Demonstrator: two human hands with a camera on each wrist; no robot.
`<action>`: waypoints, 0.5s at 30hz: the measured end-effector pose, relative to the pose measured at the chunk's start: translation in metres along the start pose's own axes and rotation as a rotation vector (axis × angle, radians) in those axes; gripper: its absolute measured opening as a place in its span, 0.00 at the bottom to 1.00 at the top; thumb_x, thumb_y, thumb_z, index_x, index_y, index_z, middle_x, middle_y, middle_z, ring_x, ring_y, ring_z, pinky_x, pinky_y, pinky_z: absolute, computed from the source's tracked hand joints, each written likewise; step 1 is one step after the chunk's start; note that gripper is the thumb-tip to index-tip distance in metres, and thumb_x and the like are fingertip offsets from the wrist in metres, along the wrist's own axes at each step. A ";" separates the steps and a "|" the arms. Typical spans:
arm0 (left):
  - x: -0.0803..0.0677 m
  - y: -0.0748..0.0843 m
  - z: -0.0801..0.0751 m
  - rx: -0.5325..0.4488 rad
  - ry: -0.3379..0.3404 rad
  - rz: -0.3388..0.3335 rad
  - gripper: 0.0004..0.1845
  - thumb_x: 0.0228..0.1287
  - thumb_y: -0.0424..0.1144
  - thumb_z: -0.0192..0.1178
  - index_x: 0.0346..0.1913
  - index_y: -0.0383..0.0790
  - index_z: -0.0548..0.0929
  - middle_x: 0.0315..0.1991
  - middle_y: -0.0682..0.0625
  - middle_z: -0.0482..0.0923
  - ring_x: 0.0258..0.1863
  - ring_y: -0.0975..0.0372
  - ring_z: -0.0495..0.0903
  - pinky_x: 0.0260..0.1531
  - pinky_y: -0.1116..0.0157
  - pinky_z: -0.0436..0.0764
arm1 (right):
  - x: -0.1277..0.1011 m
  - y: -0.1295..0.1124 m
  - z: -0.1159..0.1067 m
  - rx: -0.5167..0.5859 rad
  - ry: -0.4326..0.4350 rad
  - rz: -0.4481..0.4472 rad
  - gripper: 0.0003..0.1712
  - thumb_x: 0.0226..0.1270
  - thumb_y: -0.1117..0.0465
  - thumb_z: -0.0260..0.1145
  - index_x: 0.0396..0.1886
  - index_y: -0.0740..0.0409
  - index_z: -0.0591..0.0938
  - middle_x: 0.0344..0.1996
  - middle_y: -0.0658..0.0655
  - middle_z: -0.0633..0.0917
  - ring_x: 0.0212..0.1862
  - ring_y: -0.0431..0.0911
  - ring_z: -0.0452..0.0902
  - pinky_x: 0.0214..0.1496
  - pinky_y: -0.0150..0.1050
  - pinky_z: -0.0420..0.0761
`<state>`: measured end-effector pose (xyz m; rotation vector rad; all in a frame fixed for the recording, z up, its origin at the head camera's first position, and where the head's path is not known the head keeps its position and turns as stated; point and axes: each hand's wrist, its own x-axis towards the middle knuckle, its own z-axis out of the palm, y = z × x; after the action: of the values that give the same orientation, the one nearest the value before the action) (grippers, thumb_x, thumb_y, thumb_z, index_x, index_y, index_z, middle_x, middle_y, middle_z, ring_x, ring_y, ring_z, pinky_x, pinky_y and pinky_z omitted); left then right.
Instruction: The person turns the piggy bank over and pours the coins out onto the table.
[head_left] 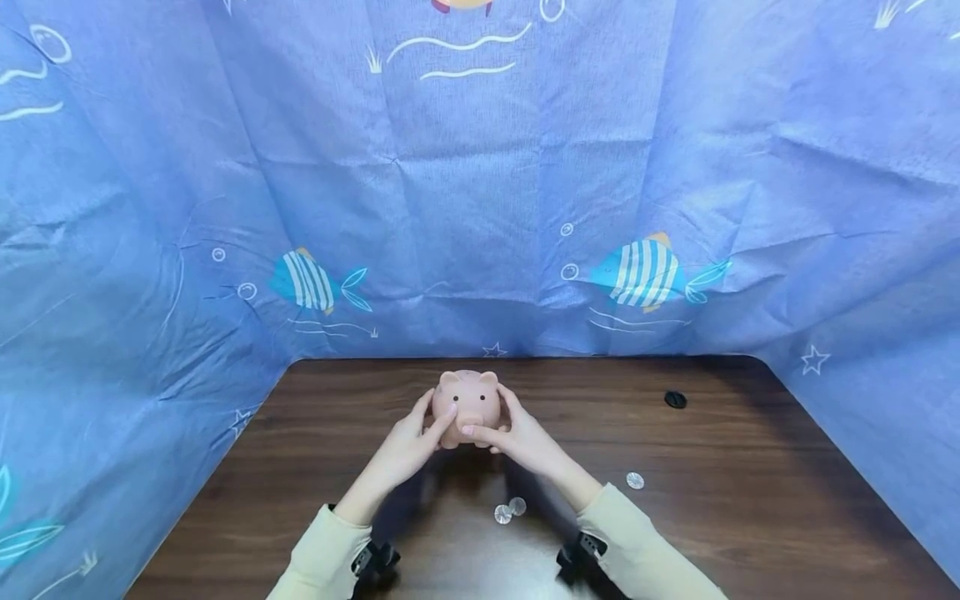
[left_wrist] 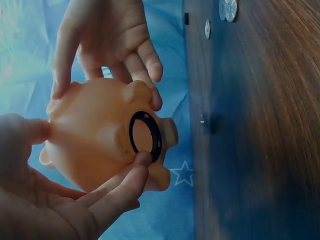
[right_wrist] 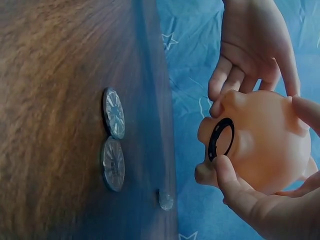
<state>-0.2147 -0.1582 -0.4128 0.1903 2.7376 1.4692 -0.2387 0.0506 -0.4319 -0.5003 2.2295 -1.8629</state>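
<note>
Holding a piggy bank in left hand and right hand
Curling fingers half-open round both sides; probably handling light, stiff and slippery, so best cupping there.

Bright head view shows glare on the tabletop; wrist views are dimmer.

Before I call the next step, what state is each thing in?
Pig: upright, held above the table in both hands.
Hole: underneath, ringed in black, uncapped.
Left hand: grips the pig's side.
Right hand: grips the opposite side.
Cap: off, lying on the table.
Paired coins: lying flat, close together.
Lone coin: lying flat, apart from the pair.
</note>
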 end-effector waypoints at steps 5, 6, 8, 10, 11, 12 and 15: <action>0.001 0.006 -0.002 -0.018 -0.002 0.001 0.46 0.74 0.64 0.50 0.77 0.31 0.55 0.46 0.44 0.85 0.39 0.60 0.83 0.41 0.58 0.82 | -0.001 -0.009 -0.004 -0.025 -0.029 0.021 0.58 0.63 0.45 0.74 0.80 0.59 0.49 0.42 0.61 0.87 0.41 0.50 0.85 0.45 0.53 0.85; -0.001 0.009 -0.004 -0.016 0.007 0.007 0.45 0.74 0.64 0.51 0.78 0.31 0.56 0.46 0.44 0.85 0.39 0.61 0.84 0.41 0.58 0.82 | -0.003 -0.013 -0.005 -0.043 -0.025 0.019 0.59 0.63 0.44 0.73 0.81 0.58 0.49 0.46 0.62 0.86 0.44 0.50 0.85 0.47 0.53 0.84; -0.009 0.017 -0.007 0.000 0.064 0.064 0.43 0.74 0.62 0.52 0.78 0.35 0.56 0.47 0.44 0.85 0.40 0.61 0.84 0.41 0.60 0.82 | -0.011 -0.026 -0.006 -0.086 0.000 -0.040 0.58 0.62 0.43 0.74 0.81 0.54 0.49 0.54 0.61 0.83 0.48 0.50 0.84 0.51 0.52 0.83; -0.022 0.029 -0.013 -0.005 0.154 0.206 0.41 0.74 0.58 0.57 0.79 0.39 0.57 0.55 0.43 0.82 0.44 0.61 0.84 0.44 0.62 0.83 | -0.024 -0.042 -0.007 -0.129 0.050 -0.188 0.58 0.61 0.45 0.76 0.82 0.49 0.50 0.62 0.59 0.79 0.52 0.48 0.82 0.55 0.49 0.82; -0.030 0.036 -0.017 -0.005 0.205 0.314 0.41 0.73 0.57 0.58 0.79 0.41 0.57 0.60 0.43 0.80 0.48 0.61 0.84 0.47 0.64 0.83 | -0.031 -0.051 -0.008 -0.155 0.075 -0.313 0.59 0.60 0.47 0.78 0.82 0.49 0.51 0.66 0.58 0.76 0.55 0.46 0.81 0.56 0.47 0.82; -0.038 0.043 -0.021 -0.009 0.254 0.445 0.42 0.72 0.55 0.60 0.79 0.40 0.57 0.64 0.42 0.76 0.51 0.60 0.83 0.50 0.66 0.82 | -0.038 -0.060 -0.009 -0.183 0.099 -0.469 0.59 0.59 0.50 0.79 0.81 0.51 0.53 0.70 0.59 0.72 0.59 0.47 0.78 0.59 0.45 0.81; -0.052 0.061 -0.036 0.014 0.382 0.919 0.44 0.69 0.53 0.64 0.77 0.32 0.58 0.73 0.37 0.63 0.65 0.56 0.74 0.62 0.67 0.75 | -0.046 -0.084 -0.015 -0.278 0.135 -0.999 0.56 0.59 0.56 0.78 0.79 0.57 0.54 0.74 0.67 0.62 0.68 0.54 0.70 0.64 0.41 0.77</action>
<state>-0.1603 -0.1610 -0.3437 1.4717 3.1154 1.7661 -0.1906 0.0688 -0.3499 -1.8577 2.5709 -1.9525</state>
